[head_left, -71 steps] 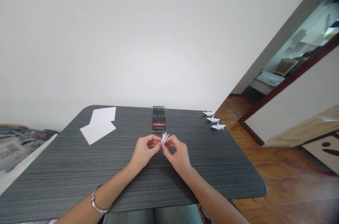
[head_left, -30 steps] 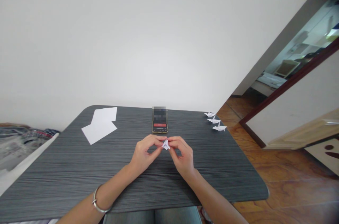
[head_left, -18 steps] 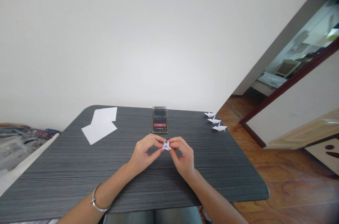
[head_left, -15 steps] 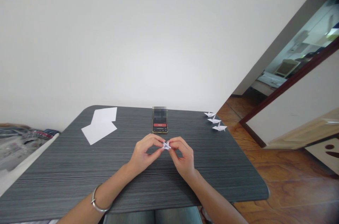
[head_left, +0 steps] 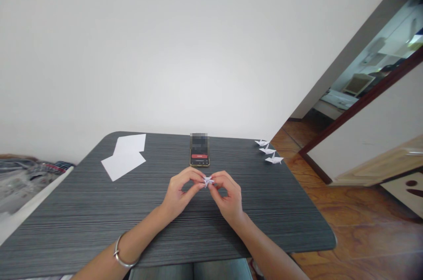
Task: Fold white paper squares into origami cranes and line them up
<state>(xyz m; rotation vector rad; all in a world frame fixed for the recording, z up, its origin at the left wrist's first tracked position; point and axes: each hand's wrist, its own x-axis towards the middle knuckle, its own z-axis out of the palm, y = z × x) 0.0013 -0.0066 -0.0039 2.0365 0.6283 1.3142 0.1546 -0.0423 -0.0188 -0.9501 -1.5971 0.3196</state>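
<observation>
Between my two hands is a small folded white paper piece point(head_left: 208, 181), held up over the dark table just in front of the phone. My left hand point(head_left: 181, 192) pinches its left side between thumb and fingers. On the opposite side, my right hand point(head_left: 228, 194) pinches it the same way. Parts of the paper are covered by the fingertips, so its full shape is hard to make out; several pointed flaps show in the middle. Three folded white paper cranes point(head_left: 274, 159) stand in a slanted row at the table's far right corner.
A phone point(head_left: 199, 158) lies at the back middle of the dark wood-grain table point(head_left: 284, 218). Two white paper sheets point(head_left: 124, 165) overlap at the back left. A white wall point(head_left: 198, 50) rises behind; a doorway and tiled floor point(head_left: 363, 227) are to the right.
The folded paper has turned slightly between my fingertips, and its flaps sit at a different angle. Both hands stay in nearly the same place.
</observation>
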